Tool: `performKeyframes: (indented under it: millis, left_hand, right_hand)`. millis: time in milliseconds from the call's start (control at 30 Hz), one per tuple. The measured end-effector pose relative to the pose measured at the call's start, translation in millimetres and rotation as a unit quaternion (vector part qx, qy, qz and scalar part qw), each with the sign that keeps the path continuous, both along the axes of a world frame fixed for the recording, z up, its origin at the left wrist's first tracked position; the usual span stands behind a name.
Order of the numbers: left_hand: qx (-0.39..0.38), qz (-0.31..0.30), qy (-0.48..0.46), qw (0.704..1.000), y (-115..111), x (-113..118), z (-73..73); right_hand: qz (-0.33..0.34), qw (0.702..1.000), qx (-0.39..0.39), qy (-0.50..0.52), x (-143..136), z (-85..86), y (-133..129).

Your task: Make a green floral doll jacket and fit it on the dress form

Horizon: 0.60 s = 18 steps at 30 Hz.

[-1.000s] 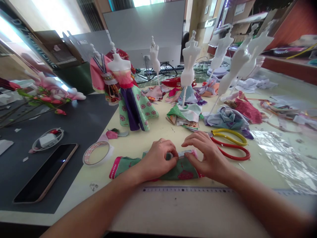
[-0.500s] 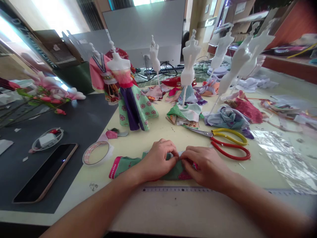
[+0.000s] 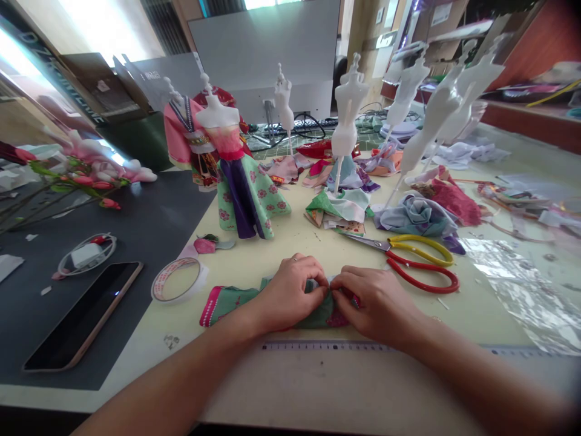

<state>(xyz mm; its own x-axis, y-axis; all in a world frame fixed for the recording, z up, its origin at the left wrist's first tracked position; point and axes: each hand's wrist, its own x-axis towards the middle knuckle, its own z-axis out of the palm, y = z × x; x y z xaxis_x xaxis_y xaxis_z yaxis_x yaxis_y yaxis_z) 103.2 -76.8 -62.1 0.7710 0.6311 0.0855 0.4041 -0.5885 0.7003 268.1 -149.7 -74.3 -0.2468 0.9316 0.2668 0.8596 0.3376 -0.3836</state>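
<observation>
A small green doll garment (image 3: 233, 297) with a pink, white-dotted cuff lies flat on the pale table in front of me. My left hand (image 3: 295, 292) pinches its upper edge between thumb and forefinger. Right beside it, nearly fingertip to fingertip, my right hand (image 3: 372, 300) pinches the same cloth, with a pink part showing beneath its fingers. The fingers hide the exact spot they hold. A clear ruler (image 3: 318, 347) lies along the near side of the garment.
Scissors with yellow and red handles (image 3: 420, 263) lie right of my hands. At left are a tape roll (image 3: 158, 281) and a phone (image 3: 86, 318). Behind stand a dressed doll form (image 3: 240, 175), bare white forms (image 3: 347, 115) and fabric scraps (image 3: 345, 209).
My right hand has shifted very slightly, and the cloth's right end beneath it looks a little more drawn in. My left hand keeps its pinch in the same place.
</observation>
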Motion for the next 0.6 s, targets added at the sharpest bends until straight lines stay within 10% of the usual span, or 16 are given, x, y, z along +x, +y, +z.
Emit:
performKeyframes:
  millis: [600]
  left_hand:
    - [0.012,-0.009,0.003,1.000,-1.0,0.7,-1.8]
  right_hand:
    - [-0.020,0.999,-0.021,0.031,-3.8,-2.4,2.3]
